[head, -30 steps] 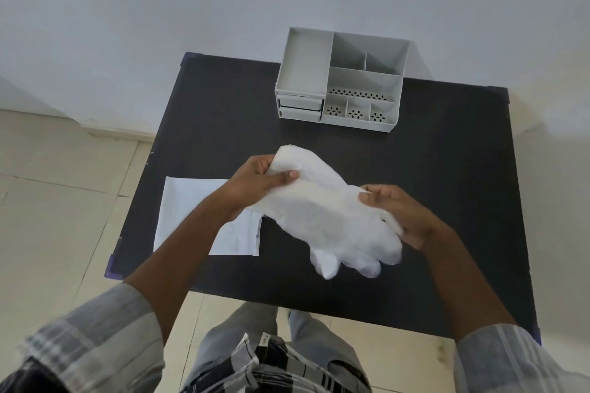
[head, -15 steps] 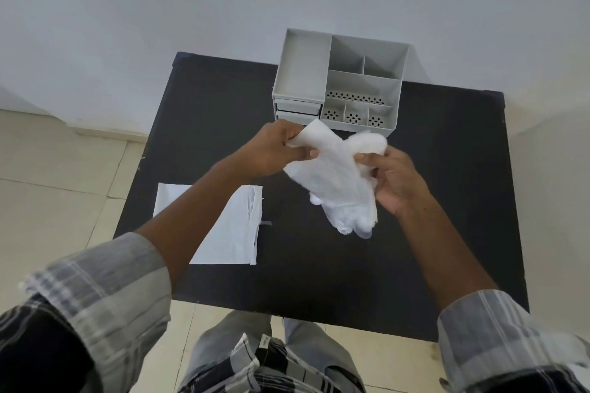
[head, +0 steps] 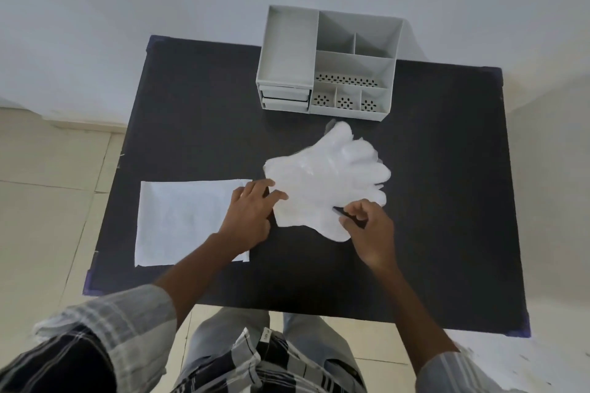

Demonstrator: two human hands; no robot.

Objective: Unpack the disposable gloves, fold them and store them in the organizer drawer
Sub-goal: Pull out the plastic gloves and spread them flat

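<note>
One stack of gloves [head: 325, 179] is lying flat, unfolded, on the surface [head: 191, 112]; the left hand [head: 252, 210] is pressing its cuff spread-fingered, the right hand [head: 370, 226] is pinching its edge. Folding and the closed organizer drawer [head: 285, 96] are remaining.

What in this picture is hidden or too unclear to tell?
All from the head view:
- How many gloves are in the stack: the translucent layers blur together.
- Inside the organizer drawers: both look pushed in, fronts only.
- The white packet's near right corner: the left hand and forearm cover it.
- What the right hand pinches: its curled fingers hide the contact.
</note>
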